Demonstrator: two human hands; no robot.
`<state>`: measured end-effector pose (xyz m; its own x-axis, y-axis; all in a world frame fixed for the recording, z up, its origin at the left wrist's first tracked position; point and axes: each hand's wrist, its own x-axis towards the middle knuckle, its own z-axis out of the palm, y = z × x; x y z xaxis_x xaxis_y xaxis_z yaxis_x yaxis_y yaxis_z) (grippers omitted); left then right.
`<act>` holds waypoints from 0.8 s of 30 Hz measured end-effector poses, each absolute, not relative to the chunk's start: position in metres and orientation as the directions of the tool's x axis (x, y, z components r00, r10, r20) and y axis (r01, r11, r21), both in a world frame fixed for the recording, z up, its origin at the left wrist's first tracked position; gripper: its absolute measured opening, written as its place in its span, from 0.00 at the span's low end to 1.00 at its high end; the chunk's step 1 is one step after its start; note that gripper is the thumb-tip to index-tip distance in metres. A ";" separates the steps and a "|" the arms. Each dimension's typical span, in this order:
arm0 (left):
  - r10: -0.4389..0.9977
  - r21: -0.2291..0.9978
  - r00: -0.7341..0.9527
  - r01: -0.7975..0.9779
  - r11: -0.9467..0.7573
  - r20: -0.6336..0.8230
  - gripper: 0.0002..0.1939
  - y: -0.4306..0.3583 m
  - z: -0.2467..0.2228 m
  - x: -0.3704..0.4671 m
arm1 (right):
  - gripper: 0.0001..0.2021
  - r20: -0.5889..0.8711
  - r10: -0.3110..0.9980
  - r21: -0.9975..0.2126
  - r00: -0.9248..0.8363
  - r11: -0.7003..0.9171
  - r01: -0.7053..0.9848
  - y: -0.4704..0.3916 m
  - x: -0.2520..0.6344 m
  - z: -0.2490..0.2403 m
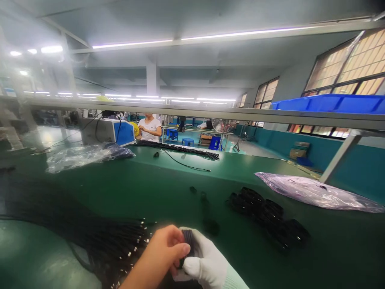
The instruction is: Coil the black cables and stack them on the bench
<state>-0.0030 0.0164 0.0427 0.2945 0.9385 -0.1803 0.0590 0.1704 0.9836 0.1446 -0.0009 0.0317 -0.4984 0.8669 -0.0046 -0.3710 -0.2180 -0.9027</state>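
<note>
A small coil of black cable [188,237] is held between my two hands near the bottom centre. My left hand [168,249], bare, is closed with thumb and fingertips pressed on the coil's near side. My right hand [207,259] wears a white glove and wraps round the coil from the right. Part of the coil is hidden behind the fingers. Left of my hands lies a large bundle of black cables [99,228] with small pale ends. To the right is a pile of coiled black cables [267,214] on the green table [144,192].
Farther back lie a clear plastic bag [87,155], a row of black cables [180,150] and a blue-and-white machine [111,132]. A second plastic bag [319,192] is at right. A shelf rail [192,110] crosses above, bearing a blue bin [331,103]. A person [149,127] is beyond the table.
</note>
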 end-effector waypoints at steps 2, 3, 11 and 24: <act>0.930 0.984 0.329 -0.017 0.178 -0.163 0.14 0.013 0.033 -0.004 | 0.25 -0.022 0.872 -0.925 -0.490 -0.203 -0.321 -0.004 0.142 0.038; 0.929 0.983 0.340 -0.053 0.173 -0.146 0.15 0.011 0.030 -0.004 | 0.25 -0.031 0.869 -0.922 -0.493 -0.215 -0.321 -0.005 0.141 0.040; 0.947 0.976 0.300 0.210 0.052 -0.115 0.08 0.006 0.042 -0.015 | 0.21 -0.051 0.798 -0.831 -0.600 -0.368 -0.418 -0.008 0.143 0.035; 0.827 0.693 0.243 0.456 -0.559 0.507 0.16 0.013 0.024 -0.014 | 0.26 -0.010 0.765 -0.806 -0.643 -0.387 -0.448 -0.007 0.139 0.030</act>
<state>-0.0140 0.0133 0.0242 0.2432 0.8269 0.5070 0.4555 -0.5589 0.6929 0.1391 -0.0071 0.0299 -0.6435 0.7654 -0.0104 -0.4478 -0.3875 -0.8058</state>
